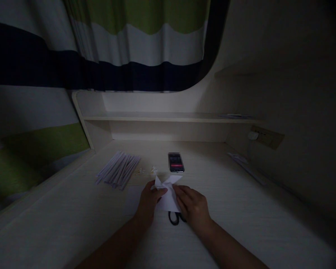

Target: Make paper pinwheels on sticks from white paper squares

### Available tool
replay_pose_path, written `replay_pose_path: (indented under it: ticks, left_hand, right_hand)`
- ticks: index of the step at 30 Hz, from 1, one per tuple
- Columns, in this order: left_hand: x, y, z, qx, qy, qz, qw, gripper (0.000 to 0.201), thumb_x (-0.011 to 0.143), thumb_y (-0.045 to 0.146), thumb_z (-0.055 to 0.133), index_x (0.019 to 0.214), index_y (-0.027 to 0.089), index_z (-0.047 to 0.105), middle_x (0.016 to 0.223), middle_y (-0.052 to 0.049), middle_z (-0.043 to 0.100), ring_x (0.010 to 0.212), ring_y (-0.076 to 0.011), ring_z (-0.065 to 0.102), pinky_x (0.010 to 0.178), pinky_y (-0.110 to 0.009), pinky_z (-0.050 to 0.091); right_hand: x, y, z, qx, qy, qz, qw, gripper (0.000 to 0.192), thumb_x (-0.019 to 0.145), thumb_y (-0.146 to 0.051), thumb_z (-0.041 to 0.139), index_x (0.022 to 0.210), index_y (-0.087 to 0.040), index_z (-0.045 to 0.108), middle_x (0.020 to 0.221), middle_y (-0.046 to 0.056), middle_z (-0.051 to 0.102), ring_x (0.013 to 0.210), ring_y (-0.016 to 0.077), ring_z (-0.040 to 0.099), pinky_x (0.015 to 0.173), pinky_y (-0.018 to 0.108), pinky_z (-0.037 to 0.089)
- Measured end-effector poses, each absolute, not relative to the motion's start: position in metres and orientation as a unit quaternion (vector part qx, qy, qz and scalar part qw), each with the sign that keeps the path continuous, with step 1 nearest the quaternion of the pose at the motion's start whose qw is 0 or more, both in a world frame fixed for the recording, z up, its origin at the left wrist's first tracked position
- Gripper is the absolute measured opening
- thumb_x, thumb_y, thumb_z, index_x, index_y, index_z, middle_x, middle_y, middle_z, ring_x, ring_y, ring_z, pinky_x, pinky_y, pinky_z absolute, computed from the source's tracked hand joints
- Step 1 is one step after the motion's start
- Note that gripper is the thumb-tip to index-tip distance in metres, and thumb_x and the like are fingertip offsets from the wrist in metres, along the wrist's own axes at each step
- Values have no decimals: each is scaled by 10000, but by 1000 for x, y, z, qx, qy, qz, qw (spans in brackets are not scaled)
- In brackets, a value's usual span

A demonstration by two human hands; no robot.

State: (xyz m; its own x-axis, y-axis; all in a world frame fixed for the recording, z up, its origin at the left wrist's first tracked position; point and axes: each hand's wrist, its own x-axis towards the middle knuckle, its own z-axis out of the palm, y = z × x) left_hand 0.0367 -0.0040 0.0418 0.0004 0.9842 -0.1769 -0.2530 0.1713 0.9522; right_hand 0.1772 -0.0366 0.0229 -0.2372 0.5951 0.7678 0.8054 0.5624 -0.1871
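White folded paper sheet (168,196), light, thin and easily creased, lies on the pale wooden table (240,209); left hand (149,201) and right hand (193,207) pinch its side edges, the best hold.

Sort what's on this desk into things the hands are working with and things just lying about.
In use:
- folded white paper, held by the left hand and right hand
- black-handled scissors, under the paper by the right hand

Lying about:
- bundle of rolled paper sticks
- phone
- small paper scraps
- papers on the shelf
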Motion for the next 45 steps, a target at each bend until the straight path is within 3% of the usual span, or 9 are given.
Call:
replay_pose_path:
  ticks: [4, 14, 32, 45]
  left_hand:
    - [38, -4, 43, 378, 488, 512, 597, 408, 527, 154, 662, 917, 143, 544, 706, -29, 655, 678, -181, 611, 627, -282, 440]
    - [34, -2, 37, 402, 472, 505, 600, 405, 551, 167, 652, 935, 142, 529, 711, -33, 636, 673, -171, 598, 630, -280, 439]
    - [36, -2, 35, 418, 465, 500, 599, 405, 555, 147, 628, 944, 140, 517, 694, -31, 642, 639, -159, 593, 608, -267, 440]
    - [34, -4, 39, 422, 431, 499, 622, 413, 549, 163, 632, 944, 141, 515, 679, -23, 641, 625, -179, 595, 581, -279, 438]
  right_hand:
    - [180, -35, 25, -443, -793, -199, 367, 292, 827, -146, 418, 1082, -124, 559, 952, 124, 610, 712, 164, 585, 614, 269, 487]
    - [183, -33, 23, -437, -818, -245, 284, 299, 819, -101, 414, 1090, -94, 539, 988, 153, 577, 651, 157, 547, 576, 282, 482]
    - [179, -36, 33, -441, -830, -265, 216, 289, 785, -137, 483, 1067, -136, 548, 916, 118, 583, 597, 145, 541, 548, 265, 468]
    - [178, -39, 35, -448, -837, -232, 213, 287, 798, -126, 420, 1059, -109, 538, 952, 139, 563, 624, 154, 547, 558, 274, 481]
